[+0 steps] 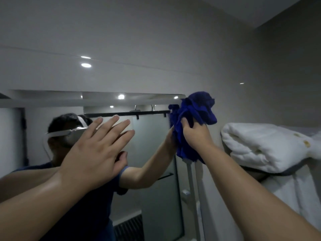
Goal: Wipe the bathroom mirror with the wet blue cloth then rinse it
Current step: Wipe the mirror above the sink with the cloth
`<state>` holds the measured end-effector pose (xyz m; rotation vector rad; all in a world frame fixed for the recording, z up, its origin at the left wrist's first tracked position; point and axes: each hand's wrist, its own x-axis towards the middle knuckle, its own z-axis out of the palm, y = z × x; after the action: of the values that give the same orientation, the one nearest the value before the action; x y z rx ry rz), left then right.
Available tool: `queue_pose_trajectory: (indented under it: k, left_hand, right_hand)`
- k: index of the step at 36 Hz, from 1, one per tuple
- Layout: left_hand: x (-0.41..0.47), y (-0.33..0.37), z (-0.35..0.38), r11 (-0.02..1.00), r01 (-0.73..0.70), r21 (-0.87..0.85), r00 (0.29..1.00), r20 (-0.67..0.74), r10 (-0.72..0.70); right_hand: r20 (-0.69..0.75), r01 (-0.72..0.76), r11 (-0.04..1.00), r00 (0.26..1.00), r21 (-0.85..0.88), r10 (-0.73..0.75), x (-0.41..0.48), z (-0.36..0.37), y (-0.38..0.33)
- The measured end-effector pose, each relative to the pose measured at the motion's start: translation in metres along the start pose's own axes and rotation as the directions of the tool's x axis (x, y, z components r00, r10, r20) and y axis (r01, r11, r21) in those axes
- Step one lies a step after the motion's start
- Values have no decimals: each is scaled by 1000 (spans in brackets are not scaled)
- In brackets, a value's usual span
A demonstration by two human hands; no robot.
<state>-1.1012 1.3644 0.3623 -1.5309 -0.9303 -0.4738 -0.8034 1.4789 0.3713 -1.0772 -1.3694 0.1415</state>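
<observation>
The bathroom mirror fills the lower left of the head view, its top edge running across the middle. My right hand grips the bunched blue cloth and holds it against the mirror's upper right corner, part of the cloth lapping past the edge onto the wall. My left hand is raised flat, fingers spread, close to or on the glass left of centre; whether it touches is unclear. The mirror reflects a person in a dark blue shirt and both arms.
Folded white towels lie on a rack at the right, close to my right forearm. The grey tiled wall rises above the mirror. A glass shower door with a black rail shows in the reflection.
</observation>
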Motion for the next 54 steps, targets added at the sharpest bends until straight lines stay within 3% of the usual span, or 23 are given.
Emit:
queue_pose_trajectory:
  k: [10, 14, 18, 23, 26, 32, 36, 44, 47, 54]
  left_hand:
    - [-2, 5, 2, 999, 43, 4, 999, -4, -43]
    - [-11, 36, 1, 990, 141, -29, 990, 26, -140]
    - [-43, 107, 8, 993, -43, -114, 982, 180, 63]
    - [-87, 180, 28, 940, -194, -282, 907, 313, 281]
    - [-110, 197, 47, 931, -231, -283, 883, 342, 323]
    - [-128, 204, 69, 940, -294, -175, 900, 280, 333]
    - [-129, 206, 73, 944, -279, -175, 904, 284, 319]
    - [-128, 207, 74, 953, -260, -156, 907, 299, 297]
    - [-129, 206, 75, 948, -266, -174, 902, 303, 308]
    - [-128, 206, 78, 944, -263, -199, 912, 269, 310]
  right_hand:
    - [-15, -150, 989, 989, -6, 150, -68, 22, 67]
    - [-37, -206, 978, 978, -28, 205, -115, 30, 102]
    - [10, -295, 952, 955, -85, 297, -156, 38, 142]
    - [60, -365, 929, 928, -59, 368, -209, 49, 195]
    - [94, -415, 908, 903, -62, 419, -242, 56, 227]
    - [161, -576, 807, 791, -127, 590, -310, 69, 280]
    - [144, -744, 640, 623, -195, 769, -348, 87, 306]
    - [-35, -895, 446, 445, 17, 895, -339, 106, 287]
    - [-128, -861, 508, 503, 11, 855, -316, 107, 259]
    - [-159, -542, 839, 826, 42, 541, -204, 79, 160]
